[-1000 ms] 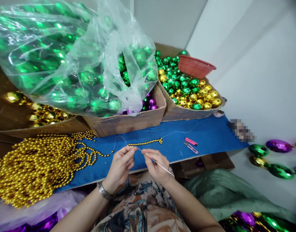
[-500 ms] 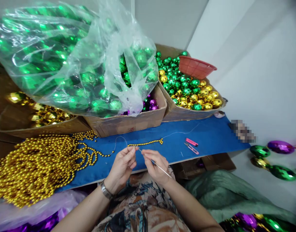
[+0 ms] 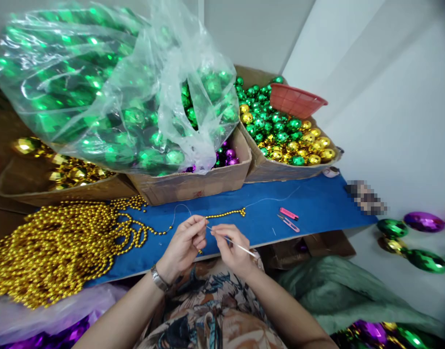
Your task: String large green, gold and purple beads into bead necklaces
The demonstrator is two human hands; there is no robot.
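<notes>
My left hand (image 3: pixel 186 240) is closed in a pinch at the front edge of the blue table. A clear thread (image 3: pixel 179 206) arcs from the heap's loose bead strand into its fingertips. One or two gold beads (image 3: pixel 199 251) show under that hand. My right hand (image 3: pixel 231 247) is wrapped round a thin white rod (image 3: pixel 247 250), whose slim tip meets the left fingertips; its exact kind is too small to tell. Just beyond my hands lies a short gold bead string (image 3: pixel 226 213). The knot or join between my fingers is hidden.
A heap of gold bead strands (image 3: pixel 58 247) covers the table's left. Pink thread snips (image 3: pixel 290 223) and a pink cutter (image 3: pixel 288 213) lie right. Behind stand cardboard boxes (image 3: pixel 193 186) of baubles, a bulging plastic bag (image 3: pixel 109 97) and a red basket (image 3: pixel 297 101).
The rod in my right hand has tilted flatter, its rear end higher. My left fingers have shifted slightly, and gold beads now show beneath them.
</notes>
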